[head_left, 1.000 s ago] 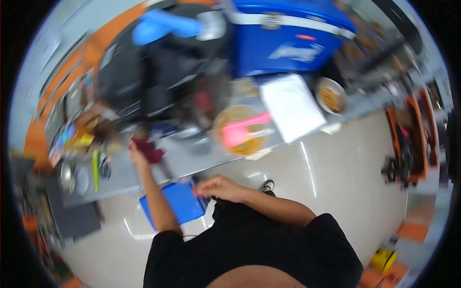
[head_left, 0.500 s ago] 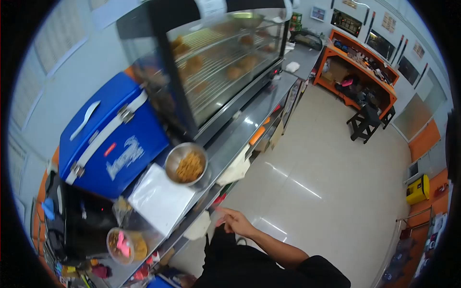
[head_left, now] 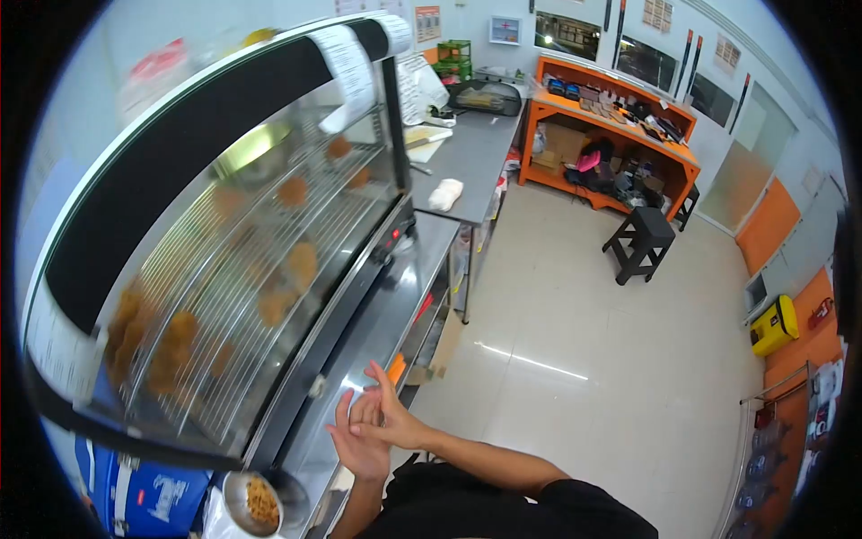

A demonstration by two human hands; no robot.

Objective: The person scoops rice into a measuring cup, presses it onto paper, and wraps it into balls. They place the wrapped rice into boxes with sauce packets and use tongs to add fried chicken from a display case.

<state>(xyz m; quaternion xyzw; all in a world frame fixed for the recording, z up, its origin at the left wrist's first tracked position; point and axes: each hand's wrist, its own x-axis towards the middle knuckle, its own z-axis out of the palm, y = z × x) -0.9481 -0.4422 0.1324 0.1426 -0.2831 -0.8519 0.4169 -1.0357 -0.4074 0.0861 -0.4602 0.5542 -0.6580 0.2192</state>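
Head view: left hand (head_left: 357,452) & right hand (head_left: 391,416) touching each other, fingers loosely spread, holding nothing, just beside counter (head_left: 400,296) edge below food cabinet (head_left: 251,251). Risk of tipping bowl (head_left: 228,499) off edge w/ careless left-arm swing.

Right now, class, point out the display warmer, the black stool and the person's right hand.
display warmer (head_left: 260,260), head view, on its curved glass front.
black stool (head_left: 644,226), head view, on its seat top.
right hand (head_left: 395,427), head view, on the back of the hand.

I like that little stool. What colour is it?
The stool is black, seen in the head view.
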